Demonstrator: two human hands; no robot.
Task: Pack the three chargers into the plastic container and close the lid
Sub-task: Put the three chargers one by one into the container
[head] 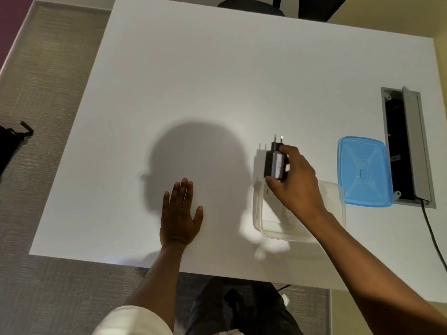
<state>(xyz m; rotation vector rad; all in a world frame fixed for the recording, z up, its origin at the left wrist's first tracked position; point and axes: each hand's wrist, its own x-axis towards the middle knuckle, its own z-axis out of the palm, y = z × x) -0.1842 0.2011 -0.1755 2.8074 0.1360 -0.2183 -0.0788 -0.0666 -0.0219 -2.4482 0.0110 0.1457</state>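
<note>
My right hand is shut on a black and grey charger, prongs pointing away from me, held over the far left corner of the clear plastic container. A white charger sits just left of the held one, its prongs faintly visible against the table. A pale rectangular shape shows inside the container; I cannot tell whether it is a charger. The blue lid lies flat on the table to the right of the container. My left hand rests flat and open on the table, well left of the container.
The white table ends close in front of me. A grey cable box with its flap raised is set into the table right of the lid, with a black cable leading off. A black bag lies on the floor at left.
</note>
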